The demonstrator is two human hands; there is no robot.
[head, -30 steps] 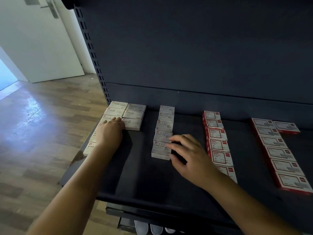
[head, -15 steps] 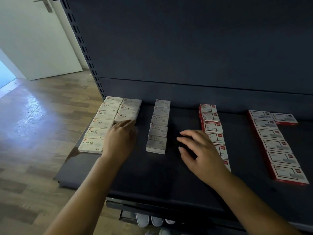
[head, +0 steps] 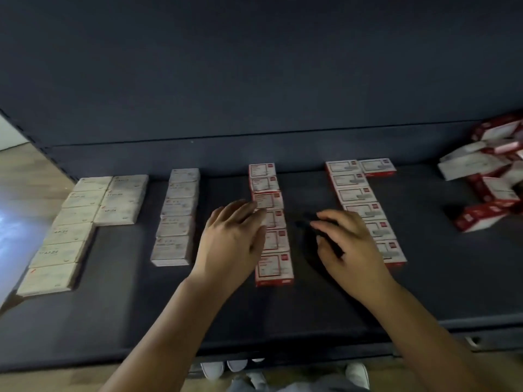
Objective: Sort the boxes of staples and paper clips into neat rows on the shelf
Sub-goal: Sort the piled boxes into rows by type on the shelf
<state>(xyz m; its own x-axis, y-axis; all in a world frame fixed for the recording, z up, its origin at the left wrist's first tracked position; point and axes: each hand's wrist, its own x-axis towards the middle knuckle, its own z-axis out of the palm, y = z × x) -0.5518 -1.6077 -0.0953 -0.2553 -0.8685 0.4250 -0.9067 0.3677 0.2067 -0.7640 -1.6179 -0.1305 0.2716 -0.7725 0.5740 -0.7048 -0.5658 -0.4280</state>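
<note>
Across the middle of the frame, on the dark shelf [head: 283,312], we are seeing the boxes standing in rows that run from front to back. At centre is a single row of red-and-white boxes [head: 268,222], and our left hand [head: 230,244] is lying over its left side with straight fingers touching the third box; it is gripping nothing. Our right hand [head: 349,246] is hovering just right of that row, fingers loosely spread and holding nothing, partly covering the near end of the next red-and-white row [head: 359,199], which has one extra box beside it at the back. Left of centre a row of pale boxes [head: 177,219] is sitting straight, and at the far left pale staple boxes [head: 76,224] are forming a long row with a short second one beside it. At the upper right edge a jumble of red-and-white boxes [head: 489,182] is waiting, tilted and overlapping.

We are judging these small cardboard boxes to be stiff, light for paper clips, denser for staples, and smooth enough to slide. Pinching each by its two long sides, or nudging a flat side with straight fingers, should be keeping rows true without crushing corners.
</note>
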